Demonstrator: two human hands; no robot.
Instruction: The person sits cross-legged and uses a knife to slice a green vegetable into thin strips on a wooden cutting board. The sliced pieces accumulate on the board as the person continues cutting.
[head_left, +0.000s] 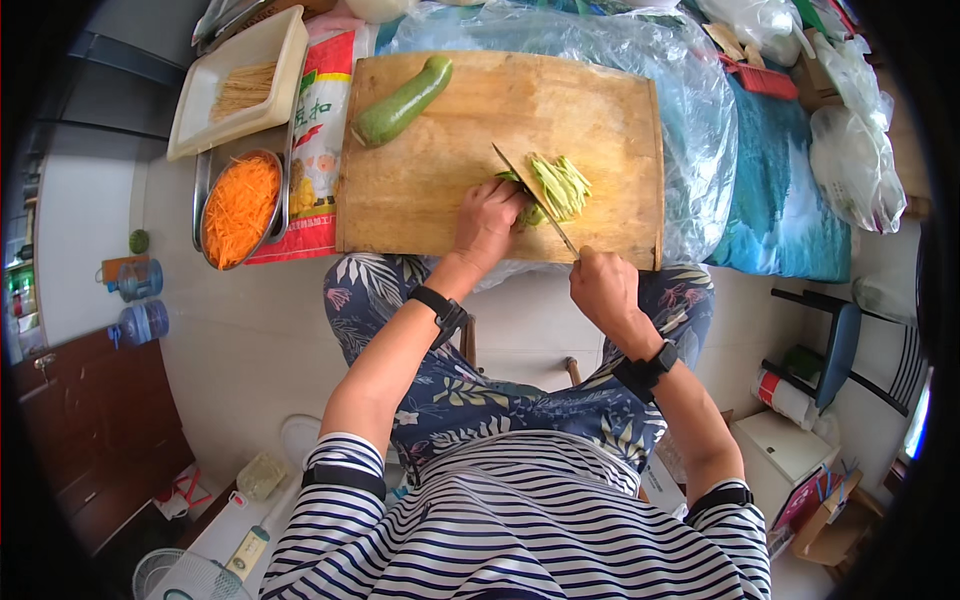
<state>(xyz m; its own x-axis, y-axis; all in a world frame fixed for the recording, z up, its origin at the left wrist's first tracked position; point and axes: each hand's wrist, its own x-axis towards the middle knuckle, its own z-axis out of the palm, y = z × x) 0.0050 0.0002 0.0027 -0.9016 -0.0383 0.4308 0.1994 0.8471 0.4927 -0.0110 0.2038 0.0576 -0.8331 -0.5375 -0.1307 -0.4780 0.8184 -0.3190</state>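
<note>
My right hand (606, 291) grips the handle of a kitchen knife (553, 223), whose blade slants up and left over the wooden cutting board (465, 172). Close along the blade's left side, my left hand (487, 217) bends its fingers down on pieces of green squash, which it mostly hides. To the right of the blade lies a heap of pale green squash strips (561, 184). A whole green zucchini-like squash (401, 105) rests at the board's upper left, apart from both hands.
Left of the board, a metal bowl of shredded carrot (241, 210) sits on a metal tray. Behind it, a white plastic bin (251, 82) holds thin sticks or noodles. Clear plastic sheeting (697, 150) borders the board's right side. A red brush (765, 79) lies at the far right.
</note>
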